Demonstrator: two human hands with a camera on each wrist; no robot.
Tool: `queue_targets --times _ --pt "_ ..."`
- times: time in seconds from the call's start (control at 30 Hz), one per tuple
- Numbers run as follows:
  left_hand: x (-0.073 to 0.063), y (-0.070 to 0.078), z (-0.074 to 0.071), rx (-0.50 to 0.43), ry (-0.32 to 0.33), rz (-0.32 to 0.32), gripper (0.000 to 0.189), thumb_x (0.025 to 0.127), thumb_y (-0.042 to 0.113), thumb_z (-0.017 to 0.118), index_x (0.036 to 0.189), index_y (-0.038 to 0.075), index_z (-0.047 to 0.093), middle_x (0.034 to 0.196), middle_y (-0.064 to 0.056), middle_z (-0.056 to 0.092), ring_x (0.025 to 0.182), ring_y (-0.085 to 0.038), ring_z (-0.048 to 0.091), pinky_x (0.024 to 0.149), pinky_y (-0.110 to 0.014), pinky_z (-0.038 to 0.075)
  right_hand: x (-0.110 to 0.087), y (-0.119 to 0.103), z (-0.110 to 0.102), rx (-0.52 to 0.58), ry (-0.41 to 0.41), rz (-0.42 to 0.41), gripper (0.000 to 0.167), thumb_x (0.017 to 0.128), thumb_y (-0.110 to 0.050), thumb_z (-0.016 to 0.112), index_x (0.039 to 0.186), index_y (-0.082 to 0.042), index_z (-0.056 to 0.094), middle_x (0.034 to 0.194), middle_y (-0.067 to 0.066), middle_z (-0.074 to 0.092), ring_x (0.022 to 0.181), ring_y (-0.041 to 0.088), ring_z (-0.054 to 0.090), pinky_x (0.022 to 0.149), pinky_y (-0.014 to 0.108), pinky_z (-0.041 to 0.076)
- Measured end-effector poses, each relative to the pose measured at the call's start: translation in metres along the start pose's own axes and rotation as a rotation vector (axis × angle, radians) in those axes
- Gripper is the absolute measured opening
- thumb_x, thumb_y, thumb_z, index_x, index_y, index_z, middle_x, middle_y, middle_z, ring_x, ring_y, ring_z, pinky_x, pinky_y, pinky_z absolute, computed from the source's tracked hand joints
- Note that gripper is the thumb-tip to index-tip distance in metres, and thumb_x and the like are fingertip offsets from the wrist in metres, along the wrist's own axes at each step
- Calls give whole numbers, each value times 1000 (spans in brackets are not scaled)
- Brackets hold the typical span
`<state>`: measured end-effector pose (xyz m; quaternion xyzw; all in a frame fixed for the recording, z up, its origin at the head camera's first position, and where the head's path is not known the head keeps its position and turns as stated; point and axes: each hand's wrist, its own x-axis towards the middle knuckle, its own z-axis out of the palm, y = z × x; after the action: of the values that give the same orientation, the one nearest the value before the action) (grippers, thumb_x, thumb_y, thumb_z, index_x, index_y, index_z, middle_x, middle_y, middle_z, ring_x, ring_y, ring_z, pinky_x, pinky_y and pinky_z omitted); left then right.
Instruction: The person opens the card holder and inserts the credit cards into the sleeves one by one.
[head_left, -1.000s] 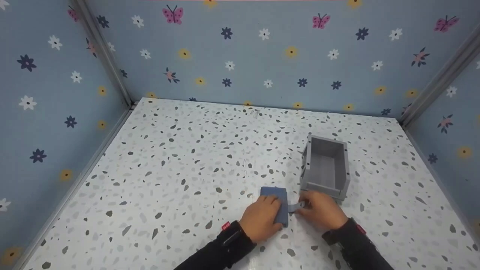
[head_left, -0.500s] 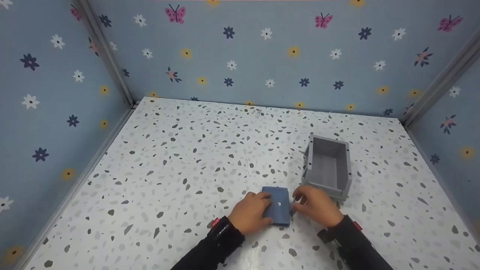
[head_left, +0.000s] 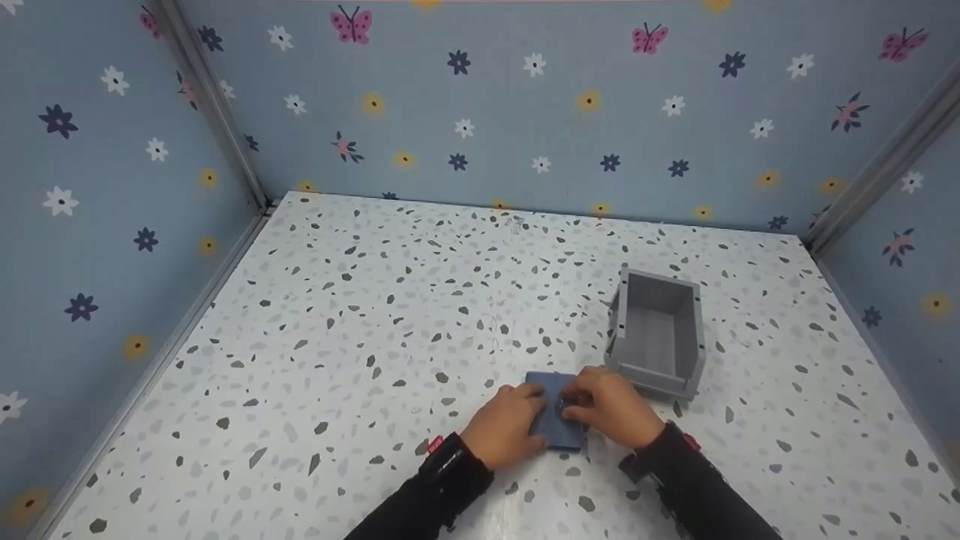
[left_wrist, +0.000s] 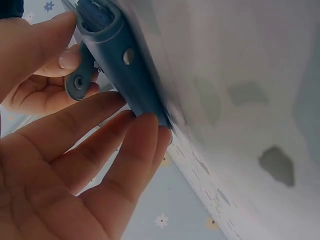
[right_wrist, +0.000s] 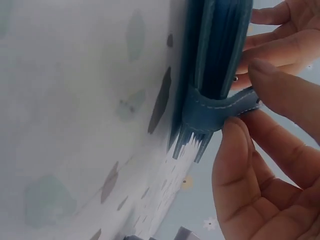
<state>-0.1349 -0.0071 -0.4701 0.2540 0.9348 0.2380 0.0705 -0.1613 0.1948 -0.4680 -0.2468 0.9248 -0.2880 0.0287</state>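
Observation:
A blue wallet [head_left: 556, 433] with a snap strap lies flat on the speckled tabletop. My left hand [head_left: 502, 429] holds it along its left side, thumb by the near end and fingertips at the outer edge. A round metal stud [left_wrist: 128, 56] shows on that edge in the left wrist view. From the wallet's right side the strap [right_wrist: 207, 109] bends up round the layered edges. My right hand [head_left: 616, 407] pinches the strap's free end between thumb and fingers, over the wallet's face. The snap socket [left_wrist: 78, 82] on the strap's end faces the left wrist camera, apart from the cover.
A grey open-topped bin [head_left: 654, 334] stands just beyond the right hand, its low front toward me. Blue panels with flowers and butterflies [head_left: 480, 105] enclose the white speckled table [head_left: 375, 300] at the back and both sides.
The left hand has drawn back from the wallet's face to its left side. The right hand has moved left, bringing the strap from beside the wallet up over its face.

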Motion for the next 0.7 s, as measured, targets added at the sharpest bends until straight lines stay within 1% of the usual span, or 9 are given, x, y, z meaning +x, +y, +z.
queue_targets --times 0.17,0.33,0.47,0.57,0.7 --pt "1 0 1 -11 1 -3 57 79 23 77 130 2 61 143 -12 53 123 -35 56 105 -41 49 2 2 1 10 -28 -5 19 79 -15 78 96 -9 75 81 -2 62 72 5 53 63 19 46" --pt "1 -1 1 -18 3 0 56 80 23 76 129 2 61 144 -12 53 124 -37 56 105 -42 49 5 7 4 37 -10 -6 12 84 -18 74 93 -11 77 80 -4 64 73 5 55 64 19 47" --pt "1 -1 0 -20 2 2 56 80 24 76 129 2 61 144 -13 53 125 -37 56 105 -42 48 7 9 5 80 -5 4 7 84 -15 74 89 -12 76 80 -3 66 74 7 58 64 19 49" --pt "0 0 0 -23 -2 1 56 80 24 76 129 2 61 144 -13 52 125 -37 56 106 -43 48 9 10 4 107 -22 16 5 83 -13 74 88 -11 76 81 -2 67 75 8 59 64 19 49" --pt "0 0 1 -18 3 8 54 79 22 77 127 2 63 143 -13 54 124 -36 57 106 -43 48 11 9 1 137 -62 52 4 83 -12 74 86 -9 74 83 0 68 75 7 58 64 20 49"
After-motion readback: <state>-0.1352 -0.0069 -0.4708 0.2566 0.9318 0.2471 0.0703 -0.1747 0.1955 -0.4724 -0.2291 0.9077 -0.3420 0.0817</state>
